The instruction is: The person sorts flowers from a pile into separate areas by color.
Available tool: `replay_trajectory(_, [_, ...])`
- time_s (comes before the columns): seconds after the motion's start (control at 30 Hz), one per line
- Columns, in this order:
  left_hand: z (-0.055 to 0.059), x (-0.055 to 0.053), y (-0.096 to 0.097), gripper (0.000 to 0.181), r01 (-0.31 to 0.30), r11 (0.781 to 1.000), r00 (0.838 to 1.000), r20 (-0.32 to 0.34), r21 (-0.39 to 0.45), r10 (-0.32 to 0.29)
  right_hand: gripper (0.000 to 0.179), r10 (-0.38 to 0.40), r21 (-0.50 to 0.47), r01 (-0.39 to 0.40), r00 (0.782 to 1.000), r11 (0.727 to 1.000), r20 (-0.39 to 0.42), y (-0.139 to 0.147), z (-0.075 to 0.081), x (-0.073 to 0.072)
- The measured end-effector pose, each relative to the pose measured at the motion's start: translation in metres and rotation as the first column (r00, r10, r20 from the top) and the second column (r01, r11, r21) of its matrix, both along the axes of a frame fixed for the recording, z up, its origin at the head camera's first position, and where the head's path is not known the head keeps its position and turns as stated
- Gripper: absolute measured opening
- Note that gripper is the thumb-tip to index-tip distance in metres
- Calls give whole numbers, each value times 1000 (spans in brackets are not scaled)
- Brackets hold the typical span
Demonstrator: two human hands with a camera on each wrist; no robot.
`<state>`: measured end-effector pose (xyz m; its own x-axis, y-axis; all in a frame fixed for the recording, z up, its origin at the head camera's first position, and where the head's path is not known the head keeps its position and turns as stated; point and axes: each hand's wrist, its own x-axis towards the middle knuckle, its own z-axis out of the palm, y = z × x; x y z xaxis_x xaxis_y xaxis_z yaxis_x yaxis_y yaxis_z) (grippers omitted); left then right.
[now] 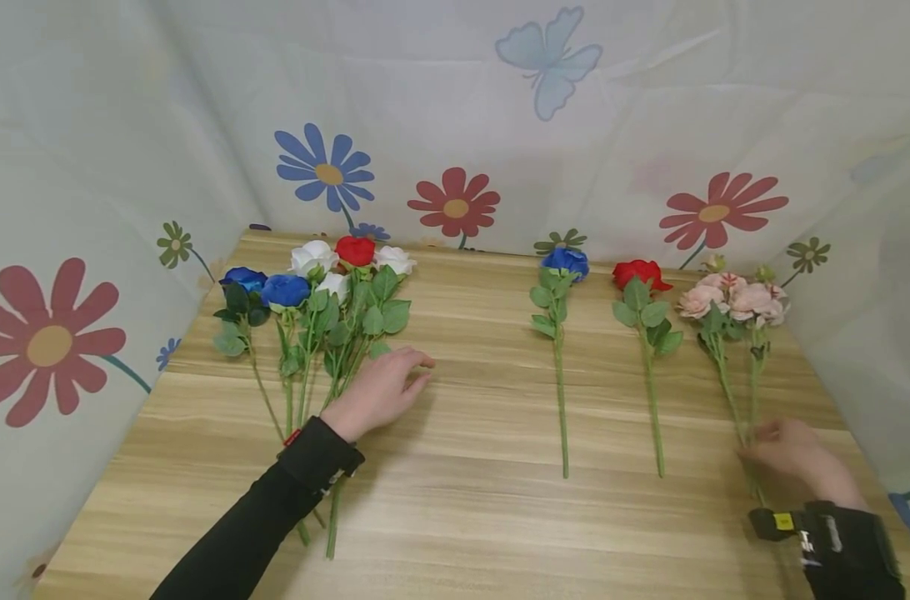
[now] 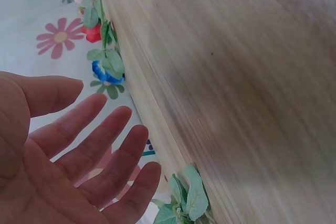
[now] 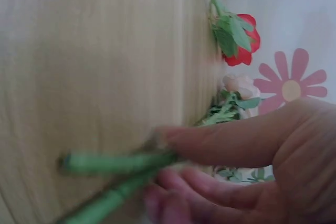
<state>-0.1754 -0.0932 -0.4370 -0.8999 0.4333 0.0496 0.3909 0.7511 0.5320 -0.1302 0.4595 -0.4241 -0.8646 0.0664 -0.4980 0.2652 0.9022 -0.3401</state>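
My left hand [image 1: 382,392] hovers beside the left bunch of artificial roses, its fingers relaxed and holding nothing; the left wrist view shows the bare palm and spread fingers [image 2: 94,166]. That bunch has blue roses [image 1: 286,290], white roses [image 1: 312,257] and a red rose [image 1: 355,250], their stems crossing under my left forearm. At the right, my right hand [image 1: 792,454] pinches the green stems [image 3: 121,162] of the pink flowers [image 1: 747,300] between thumb and fingers. The stem ends stick out past the fingers, blurred in the right wrist view.
Between the hands lie a single blue rose [image 1: 565,262] and a single red rose [image 1: 641,273], stems toward me. All rest on a wooden table [image 1: 477,433]. A flower-printed cloth [image 1: 440,100] hangs behind and at both sides.
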Motion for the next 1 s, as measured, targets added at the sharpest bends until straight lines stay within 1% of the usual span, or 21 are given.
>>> replay_trajectory(0.03, [0, 0, 0, 29, 1, 1000, 1000, 3, -2, -1, 71, -17, 4, 17, 1000, 1000, 6, 0, 1, -1])
replay_trajectory(0.1, [0, 0, 0, 29, 4, 1000, 1000, 4, -3, -4, 81, -40, 24, 40, 999, 999, -9, -1, 0, -3])
replay_trajectory(0.17, [0, 0, 0, 29, 5, 1000, 1000, 11, -1, -5, 88, -61, 36, 63, 997, 997, -53, -3, -2, -6])
replay_trajectory(0.23, [1, 0, 1, 30, 7, 1000, 1000, 10, 0, -7, 89, -75, 42, 80, 991, 996, -111, -4, -5, -8])
replay_trajectory(0.33, [1, 0, 1, 30, 6, 1000, 1000, 15, 3, -6, 87, -77, 51, 90, 973, 995, -216, -8, -12, -11])
replay_trajectory(0.4, [1, 0, 2, 30, 4, 1000, 1000, 20, 6, -4, 83, -81, 65, 103, 957, 993, -277, -12, -16, -14])
replay_trajectory(0.53, [1, 0, 2, 31, 5, 1000, 1000, 16, 10, -5, 73, -90, 105, 134, 933, 985, -347, -19, -21, -19])
replay_trajectory(0.6, [2, 0, 1, 31, 6, 1000, 1000, 12, 11, -6, 66, -92, 122, 145, 929, 982, -359, -21, -22, -21])
replay_trajectory(0.7, [3, 0, 0, 32, 1, 1000, 1000, 15, 14, -1, 57, -73, 145, 134, 929, 980, -363, -24, -22, -24])
replay_trajectory(0.8, [4, 1, 0, 31, -3, 1000, 1000, 13, 18, 3, 53, -61, 148, 123, 928, 981, -367, -24, -22, -26])
replay_trajectory(0.9, [5, 2, 0, 31, 1, 1000, 1000, -1, 21, -1, 54, -54, 141, 114, 926, 983, -374, -23, -23, -26])
replay_trajectory(1.0, [5, 1, 0, 31, 3, 1000, 1000, -6, 23, -3, 58, -57, 135, 115, 926, 984, -373, -24, -23, -26])
